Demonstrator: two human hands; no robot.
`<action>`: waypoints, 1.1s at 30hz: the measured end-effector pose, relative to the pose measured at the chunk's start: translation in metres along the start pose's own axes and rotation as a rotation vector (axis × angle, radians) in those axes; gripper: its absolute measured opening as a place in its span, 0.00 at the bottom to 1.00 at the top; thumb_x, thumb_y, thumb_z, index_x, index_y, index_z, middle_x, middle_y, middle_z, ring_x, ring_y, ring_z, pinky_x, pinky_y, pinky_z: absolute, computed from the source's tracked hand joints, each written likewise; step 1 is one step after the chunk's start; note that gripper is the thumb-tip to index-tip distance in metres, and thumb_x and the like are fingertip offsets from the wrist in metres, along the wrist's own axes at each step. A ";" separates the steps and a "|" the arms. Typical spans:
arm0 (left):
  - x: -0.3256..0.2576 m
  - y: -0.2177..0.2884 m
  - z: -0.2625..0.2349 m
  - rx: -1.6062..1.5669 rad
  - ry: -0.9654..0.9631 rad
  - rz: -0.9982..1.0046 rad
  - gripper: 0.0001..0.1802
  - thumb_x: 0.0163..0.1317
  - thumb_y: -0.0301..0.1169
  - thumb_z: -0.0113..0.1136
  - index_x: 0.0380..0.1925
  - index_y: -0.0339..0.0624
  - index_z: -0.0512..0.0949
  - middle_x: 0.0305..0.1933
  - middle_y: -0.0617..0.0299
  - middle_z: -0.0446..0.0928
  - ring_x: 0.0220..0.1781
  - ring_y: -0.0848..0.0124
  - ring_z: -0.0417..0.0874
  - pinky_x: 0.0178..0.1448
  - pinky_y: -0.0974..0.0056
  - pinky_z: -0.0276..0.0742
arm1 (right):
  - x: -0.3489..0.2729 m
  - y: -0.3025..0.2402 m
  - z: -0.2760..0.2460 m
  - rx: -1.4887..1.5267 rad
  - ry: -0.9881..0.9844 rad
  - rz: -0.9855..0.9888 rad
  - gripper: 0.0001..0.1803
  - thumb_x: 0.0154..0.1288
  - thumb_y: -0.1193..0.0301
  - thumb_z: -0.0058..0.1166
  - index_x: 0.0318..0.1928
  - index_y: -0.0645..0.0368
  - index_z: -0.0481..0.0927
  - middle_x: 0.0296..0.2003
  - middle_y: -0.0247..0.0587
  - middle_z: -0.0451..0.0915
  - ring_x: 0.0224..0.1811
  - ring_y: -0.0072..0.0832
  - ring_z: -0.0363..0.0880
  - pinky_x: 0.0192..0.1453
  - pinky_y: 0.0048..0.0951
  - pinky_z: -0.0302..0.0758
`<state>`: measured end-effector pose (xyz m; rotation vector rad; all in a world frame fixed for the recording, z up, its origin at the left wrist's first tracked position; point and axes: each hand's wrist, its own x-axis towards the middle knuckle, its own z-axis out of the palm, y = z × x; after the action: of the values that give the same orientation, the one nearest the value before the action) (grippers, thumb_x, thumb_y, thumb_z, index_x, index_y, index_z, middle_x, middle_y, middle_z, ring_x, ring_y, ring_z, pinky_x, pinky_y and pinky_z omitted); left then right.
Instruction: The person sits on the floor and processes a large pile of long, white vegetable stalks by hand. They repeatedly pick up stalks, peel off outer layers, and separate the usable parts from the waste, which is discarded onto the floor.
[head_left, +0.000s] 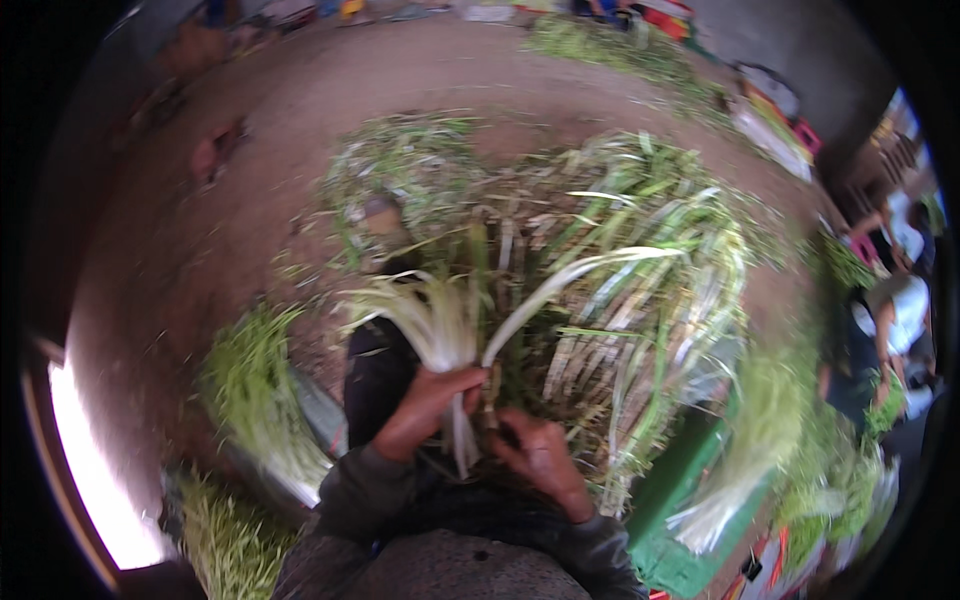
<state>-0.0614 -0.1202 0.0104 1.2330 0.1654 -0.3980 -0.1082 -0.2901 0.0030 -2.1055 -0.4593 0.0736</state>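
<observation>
My left hand [432, 402] is closed round a bunch of long, pale yellow-green leafy stalks [440, 322]. Their leaves fan out away from me, and the white lower ends hang below the fist. One longer pale stalk [545, 290] leans off to the right from beside the left thumb. Close to the right of that fist, my right hand [540, 455] has its fingers curled in at a brownish lower stalk end [490, 405]. Blur and the fingers hide exactly what it pinches. Both hands are low over my lap.
A heap of loose stalks [630, 300] covers the ground ahead and right. Leaf scraps [410, 165] lie further off. Bundled greens rest at left [255, 390] and on a green block [685, 490] at right. Another person [895, 320] handles greens at far right.
</observation>
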 end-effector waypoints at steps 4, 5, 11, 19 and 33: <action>0.006 -0.001 0.000 -0.070 -0.018 0.094 0.07 0.56 0.27 0.54 0.31 0.34 0.75 0.13 0.65 0.69 0.13 0.78 0.68 0.18 0.73 0.61 | 0.011 0.009 -0.005 0.243 0.014 0.076 0.14 0.55 0.68 0.55 0.41 0.62 0.74 0.33 0.43 0.77 0.31 0.30 0.77 0.34 0.29 0.74; 0.004 0.002 0.003 -0.059 -0.005 0.102 0.06 0.56 0.26 0.54 0.31 0.34 0.74 0.13 0.65 0.68 0.13 0.78 0.67 0.18 0.73 0.61 | 0.019 0.015 -0.002 0.361 0.105 0.112 0.15 0.57 0.68 0.53 0.42 0.63 0.74 0.33 0.42 0.77 0.33 0.29 0.77 0.37 0.28 0.73; 0.000 -0.001 0.008 -0.143 -0.020 0.049 0.06 0.57 0.28 0.53 0.29 0.36 0.73 0.13 0.64 0.68 0.14 0.78 0.67 0.20 0.72 0.62 | 0.058 0.020 0.010 0.875 0.237 0.197 0.13 0.61 0.70 0.48 0.43 0.67 0.73 0.35 0.36 0.77 0.37 0.19 0.72 0.46 0.20 0.67; 0.005 0.000 -0.003 -0.046 0.004 -0.084 0.10 0.57 0.34 0.54 0.27 0.38 0.74 0.16 0.67 0.69 0.17 0.79 0.68 0.22 0.74 0.60 | 0.048 0.020 0.016 1.121 0.309 0.317 0.11 0.59 0.74 0.47 0.43 0.64 0.74 0.37 0.35 0.77 0.38 0.18 0.73 0.44 0.20 0.69; 0.023 -0.019 -0.006 -0.262 0.161 -0.017 0.07 0.57 0.30 0.51 0.30 0.37 0.72 0.10 0.67 0.61 0.13 0.76 0.63 0.21 0.71 0.59 | 0.000 0.046 0.013 0.616 0.268 0.218 0.06 0.59 0.73 0.51 0.35 0.63 0.76 0.28 0.32 0.76 0.31 0.18 0.73 0.36 0.20 0.70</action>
<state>-0.0466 -0.1250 -0.0161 1.0045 0.3549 -0.2816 -0.0973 -0.3020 -0.0418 -1.5194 -0.0290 0.0497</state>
